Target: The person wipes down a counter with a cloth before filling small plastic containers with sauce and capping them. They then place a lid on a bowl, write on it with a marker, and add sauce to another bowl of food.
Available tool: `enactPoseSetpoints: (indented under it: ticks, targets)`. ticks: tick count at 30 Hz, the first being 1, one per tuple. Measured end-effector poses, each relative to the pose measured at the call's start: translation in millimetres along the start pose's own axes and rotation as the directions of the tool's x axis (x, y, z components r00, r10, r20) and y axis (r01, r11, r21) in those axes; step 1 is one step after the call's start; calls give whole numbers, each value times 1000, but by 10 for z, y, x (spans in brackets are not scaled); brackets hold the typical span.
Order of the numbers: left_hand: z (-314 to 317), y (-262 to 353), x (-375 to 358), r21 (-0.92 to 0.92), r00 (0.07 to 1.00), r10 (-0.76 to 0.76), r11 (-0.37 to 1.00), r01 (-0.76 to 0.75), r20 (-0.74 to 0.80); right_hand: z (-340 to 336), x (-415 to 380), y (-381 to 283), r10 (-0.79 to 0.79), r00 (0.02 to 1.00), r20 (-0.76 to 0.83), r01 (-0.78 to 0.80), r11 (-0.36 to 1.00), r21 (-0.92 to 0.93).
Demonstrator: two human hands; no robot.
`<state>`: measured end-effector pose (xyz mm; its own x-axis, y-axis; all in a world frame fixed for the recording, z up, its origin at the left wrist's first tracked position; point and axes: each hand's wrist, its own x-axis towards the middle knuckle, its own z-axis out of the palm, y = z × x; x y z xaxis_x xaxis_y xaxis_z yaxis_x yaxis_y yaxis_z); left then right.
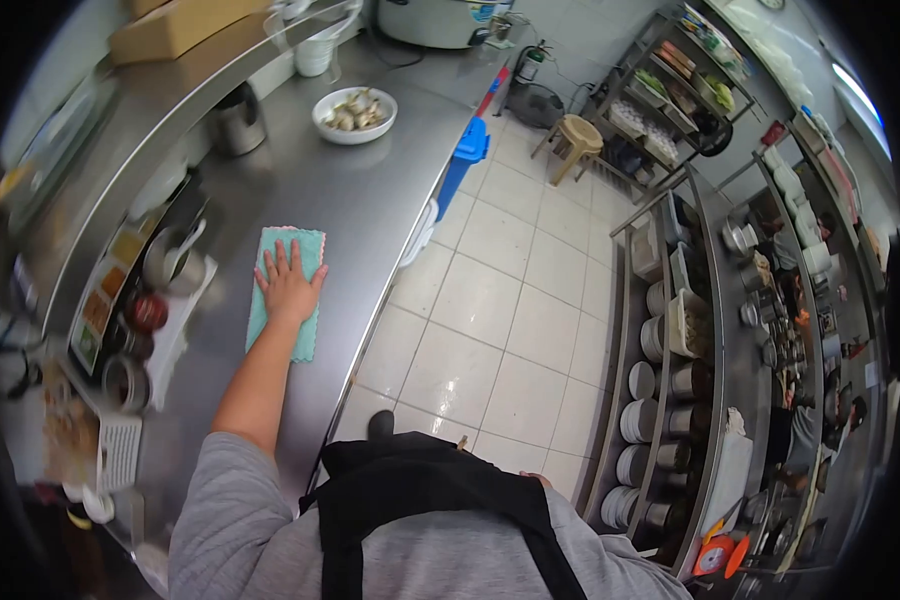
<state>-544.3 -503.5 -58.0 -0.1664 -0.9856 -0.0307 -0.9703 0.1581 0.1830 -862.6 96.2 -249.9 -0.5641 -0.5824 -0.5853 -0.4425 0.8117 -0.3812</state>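
Note:
My left hand (289, 290) lies flat on a light teal cloth (306, 335) with a pinkish scalloped edge. The fingers are spread, palm down, pressing on the cloth without gripping it. Under the cloth is a stainless steel counter (355, 200). Farther up this counter stands a white bowl (342, 136) holding pale, brownish pieces of food that I cannot make out. My right hand is out of sight; only a sliver of skin shows beside the black apron (420, 480).
Left of the cloth sit a steel pot (175, 262), a red-lidded jar (147, 312) and a white basket (120, 452). A steel jug (238, 120) stands farther back. A blue bin (467, 150) is beside the counter. Across the tiled floor (470, 310), shelves hold stacked dishes (634, 422).

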Motion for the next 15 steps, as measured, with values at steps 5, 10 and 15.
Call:
enactPoseSetpoints:
  ticks: [5,10,15]
  targets:
    - [102,951,848,5,986,156,988,-156,53,32,662,204,209,977,48,-207,977,-44]
    - [309,1791,1618,-3,944,324,946,-324,59,-470,1623,-629,535,832,146,-537,843,-28]
    - [440,2512,2358,-35,941,338,941,-337,32,-1290,1662,656,746,633,207,-736,663,-137]
